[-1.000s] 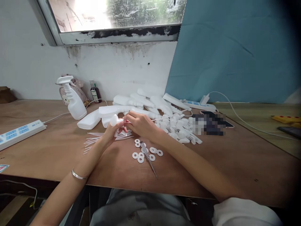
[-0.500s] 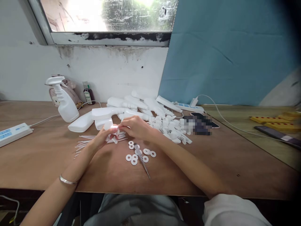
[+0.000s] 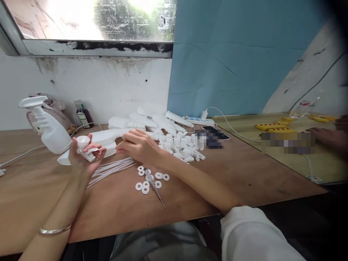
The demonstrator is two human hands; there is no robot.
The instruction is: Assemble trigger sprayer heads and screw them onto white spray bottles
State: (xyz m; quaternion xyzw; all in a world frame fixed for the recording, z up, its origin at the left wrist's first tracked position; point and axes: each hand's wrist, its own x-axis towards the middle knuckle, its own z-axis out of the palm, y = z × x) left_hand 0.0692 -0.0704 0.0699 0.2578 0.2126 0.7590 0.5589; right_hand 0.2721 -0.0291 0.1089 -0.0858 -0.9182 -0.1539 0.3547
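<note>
My left hand (image 3: 89,154) is closed around a white plastic sprayer part (image 3: 83,140) with a round cup-shaped end facing up. My right hand (image 3: 140,145) is just right of it, fingers pinched together and apart from the part. A thin white tube (image 3: 164,125) sticks out behind that hand, seemingly held in the pinch; the fingers hide its other end. Below the hands, several thin white tubes (image 3: 114,169) lie side by side. White ring washers (image 3: 145,189) are scattered nearer me, with a clear-handled screwdriver (image 3: 154,185) lying across them.
White bottle-shaped pieces (image 3: 159,123) and small white sprayer parts (image 3: 179,143) are piled behind. A spray bottle (image 3: 54,132) and a dark bottle (image 3: 84,116) stand left. At right are a phone (image 3: 216,133), a power strip (image 3: 199,121) and another person's hand (image 3: 330,139).
My hands have moved apart. The left has turned, bringing the sprayer part's round end into sight. The view has swung right, showing another person's hand at the far right.
</note>
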